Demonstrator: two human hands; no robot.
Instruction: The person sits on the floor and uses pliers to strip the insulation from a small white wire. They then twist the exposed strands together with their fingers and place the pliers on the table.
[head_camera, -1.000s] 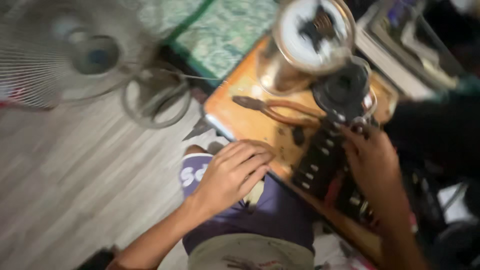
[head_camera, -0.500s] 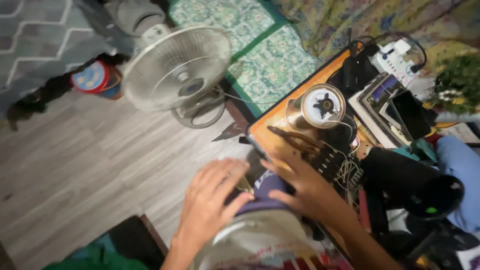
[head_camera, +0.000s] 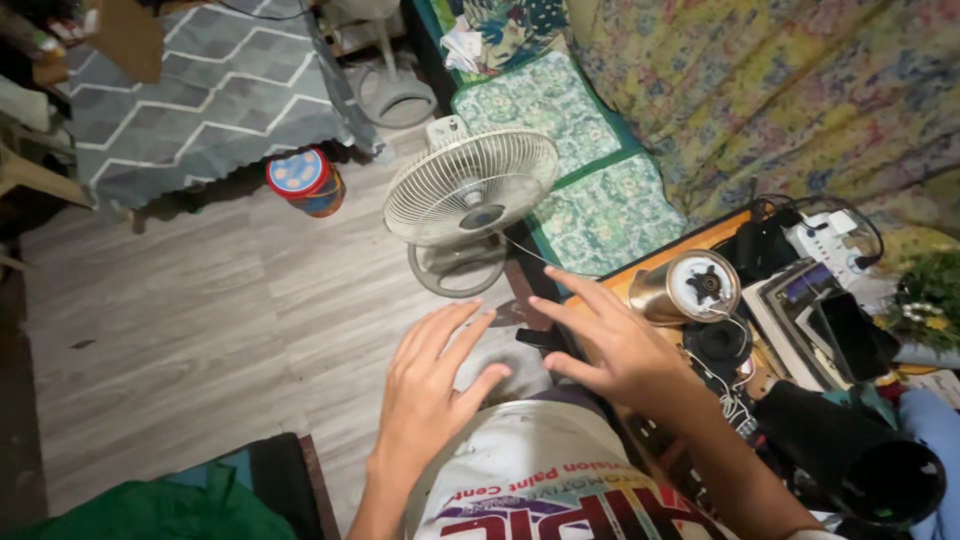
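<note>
My left hand (head_camera: 428, 394) hovers with its fingers spread over my knee and the wooden floor, holding nothing. To its right, my right hand (head_camera: 607, 343) is also spread open, above the near edge of a low orange table (head_camera: 640, 268). A metal cylinder with a black blade hub on its white end (head_camera: 688, 289) lies on that table just beyond my right hand. A black round part (head_camera: 719, 341) with thin wires sits beside the hand. My white printed shirt (head_camera: 560, 480) fills the bottom of the view.
A small white table fan (head_camera: 468, 195) stands on the floor ahead of my hands. A round red and blue tin (head_camera: 303, 179) sits further left, under a grey patterned cloth (head_camera: 200, 85). Green floral mats (head_camera: 585, 170), a power strip (head_camera: 830, 240) and stacked devices crowd the right.
The view has swung up and back, so the fan and floor now show fully. Both hands have lifted off my knee and the table and spread open in the air.
</note>
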